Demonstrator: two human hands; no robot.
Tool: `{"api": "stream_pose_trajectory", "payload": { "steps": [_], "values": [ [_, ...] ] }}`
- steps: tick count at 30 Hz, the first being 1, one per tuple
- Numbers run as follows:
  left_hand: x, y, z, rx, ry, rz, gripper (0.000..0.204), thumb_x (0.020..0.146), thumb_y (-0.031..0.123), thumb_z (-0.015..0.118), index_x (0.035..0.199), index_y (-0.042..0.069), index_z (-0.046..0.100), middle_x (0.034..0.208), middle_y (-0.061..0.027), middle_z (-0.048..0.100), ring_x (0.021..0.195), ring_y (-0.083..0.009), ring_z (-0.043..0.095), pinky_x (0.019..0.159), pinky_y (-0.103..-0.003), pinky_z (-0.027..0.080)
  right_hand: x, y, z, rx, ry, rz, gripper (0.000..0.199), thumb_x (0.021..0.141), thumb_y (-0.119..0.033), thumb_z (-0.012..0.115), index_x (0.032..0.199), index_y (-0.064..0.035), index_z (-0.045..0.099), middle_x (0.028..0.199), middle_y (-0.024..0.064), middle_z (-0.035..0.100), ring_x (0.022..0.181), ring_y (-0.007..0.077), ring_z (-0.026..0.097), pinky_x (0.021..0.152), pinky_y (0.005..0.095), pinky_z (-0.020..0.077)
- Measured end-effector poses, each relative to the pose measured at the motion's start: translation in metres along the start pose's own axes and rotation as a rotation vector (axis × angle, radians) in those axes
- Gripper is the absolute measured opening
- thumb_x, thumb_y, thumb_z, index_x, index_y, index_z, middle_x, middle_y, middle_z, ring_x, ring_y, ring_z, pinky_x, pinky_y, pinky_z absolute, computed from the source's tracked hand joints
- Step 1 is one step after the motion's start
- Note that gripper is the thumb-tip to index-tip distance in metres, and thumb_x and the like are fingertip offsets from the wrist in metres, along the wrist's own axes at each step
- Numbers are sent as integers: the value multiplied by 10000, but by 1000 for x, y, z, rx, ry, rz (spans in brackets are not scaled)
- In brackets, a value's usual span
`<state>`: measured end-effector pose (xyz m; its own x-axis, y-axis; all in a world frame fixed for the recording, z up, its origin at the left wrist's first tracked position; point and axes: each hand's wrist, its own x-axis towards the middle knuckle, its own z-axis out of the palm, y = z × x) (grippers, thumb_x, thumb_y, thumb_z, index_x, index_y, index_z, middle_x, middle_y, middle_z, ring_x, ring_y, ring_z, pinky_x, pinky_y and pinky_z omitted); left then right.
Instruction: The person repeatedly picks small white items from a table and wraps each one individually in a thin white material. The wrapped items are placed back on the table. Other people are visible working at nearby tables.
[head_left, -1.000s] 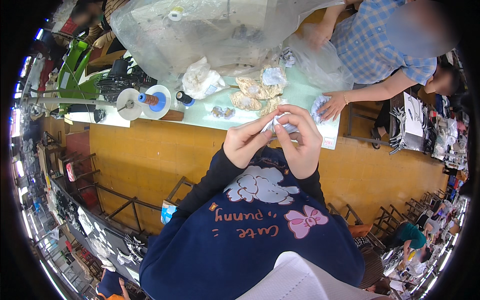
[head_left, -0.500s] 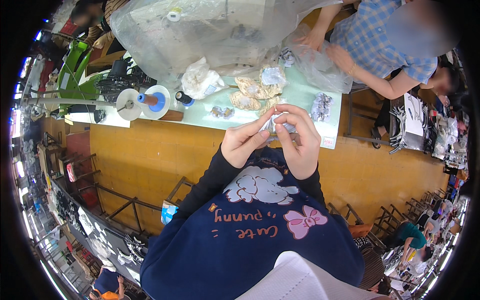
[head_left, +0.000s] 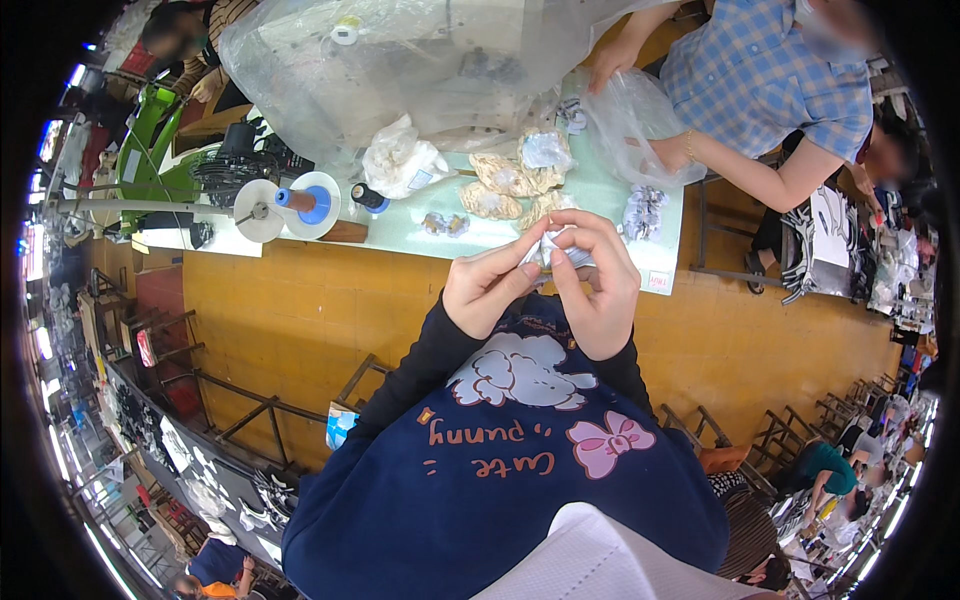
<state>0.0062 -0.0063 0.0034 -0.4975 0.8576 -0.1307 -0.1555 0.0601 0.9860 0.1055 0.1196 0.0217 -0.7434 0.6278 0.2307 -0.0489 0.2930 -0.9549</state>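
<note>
Both hands meet in front of the chest, just at the near edge of the pale green desk [head_left: 420,232]. The left hand [head_left: 488,290] and the right hand [head_left: 600,290] are closed on a small white-and-grey crumpled piece [head_left: 562,250], pinched between thumbs and fingertips. The piece is held above the desk edge, not resting on it. It is too small and crumpled to read clearly, but its longer side seems to run left to right between the two hands; which way it points cannot be told.

On the desk beyond the hands lie several beige lace-like bundles [head_left: 505,185], a white crumpled bag [head_left: 400,160] and a small heap of grey pieces [head_left: 643,210] near the right end. A blue spool on a white disc [head_left: 310,200] stands toward the left end, with a dark thread spool [head_left: 368,198] just beside it. A big clear plastic sheet [head_left: 400,60] covers the far side. Another person in a blue checked shirt [head_left: 760,80] reaches into a clear bag [head_left: 630,110] at the far right corner.
</note>
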Motion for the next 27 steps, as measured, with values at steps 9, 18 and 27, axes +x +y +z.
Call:
{"api": "stream_pose_trajectory", "payload": {
  "steps": [9,18,27],
  "values": [
    [-3,1,2,-59,9,-53,431,968,40,477,1398,40,443,1151,-93,629,1000,-121,591,868,-281,532,-1,-1,-2,-23,-27,-11,107,858,-19,620,961,9,613,1140,152,601,898,202,652,579,262,565],
    [-6,2,3,34,1,35,421,972,55,486,1392,44,455,1115,-85,647,964,-95,589,853,-269,533,-2,-3,-2,-40,-56,-14,124,844,-38,656,948,9,609,1140,142,602,872,181,648,565,251,561],
    [-6,-4,5,-14,44,115,459,943,52,547,1393,56,461,803,-63,632,743,-58,549,713,-209,470,-4,-4,2,86,16,24,94,852,3,620,942,22,603,1119,141,609,875,169,641,576,243,574]
  ]
}}
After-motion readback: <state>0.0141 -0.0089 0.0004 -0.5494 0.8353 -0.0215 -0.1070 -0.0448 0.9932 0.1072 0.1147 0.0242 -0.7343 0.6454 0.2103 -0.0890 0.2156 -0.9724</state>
